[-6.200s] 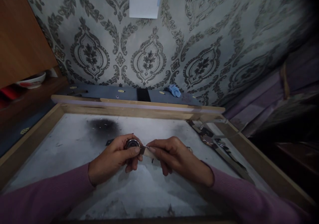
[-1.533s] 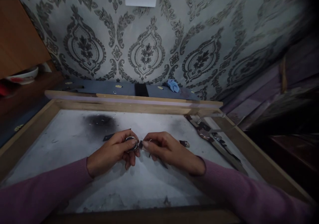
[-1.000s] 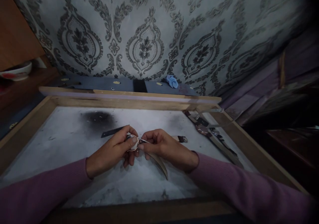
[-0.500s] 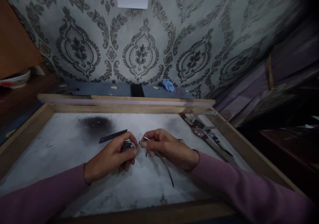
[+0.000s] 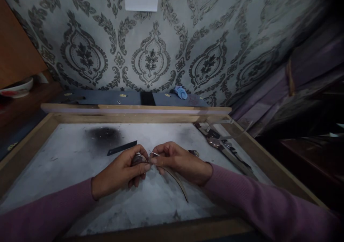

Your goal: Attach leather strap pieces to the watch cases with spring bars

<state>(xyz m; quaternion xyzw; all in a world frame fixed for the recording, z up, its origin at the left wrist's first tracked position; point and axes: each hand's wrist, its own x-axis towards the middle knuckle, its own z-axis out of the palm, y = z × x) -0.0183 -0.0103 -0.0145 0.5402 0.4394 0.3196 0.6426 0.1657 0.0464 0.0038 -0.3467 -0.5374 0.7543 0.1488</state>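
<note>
Near the middle of the white tray surface, my left hand (image 5: 122, 169) is closed round a round metal watch case (image 5: 139, 159). My right hand (image 5: 180, 161) pinches a thin dark strap (image 5: 176, 179), whose free end curves down toward the front. A slim metallic piece (image 5: 154, 153) shows at the right fingertips. The fingers of both hands nearly meet beside the case, and the contact point between strap and case is too small to make out. Just behind my left hand lies a dark flat strip (image 5: 122, 147).
Watches with straps (image 5: 215, 142) lie along the right side of the wooden-framed tray (image 5: 77, 118). A small dark item (image 5: 194, 152) sits behind my right hand. Beyond the back rail are a blue crumpled cloth (image 5: 181, 92) and, far left, a bowl (image 5: 17, 88).
My right hand has moved slightly left, bringing its fingertips and the strap up close to the watch case. The strap now shows its broader side. My left hand has hardly moved.
</note>
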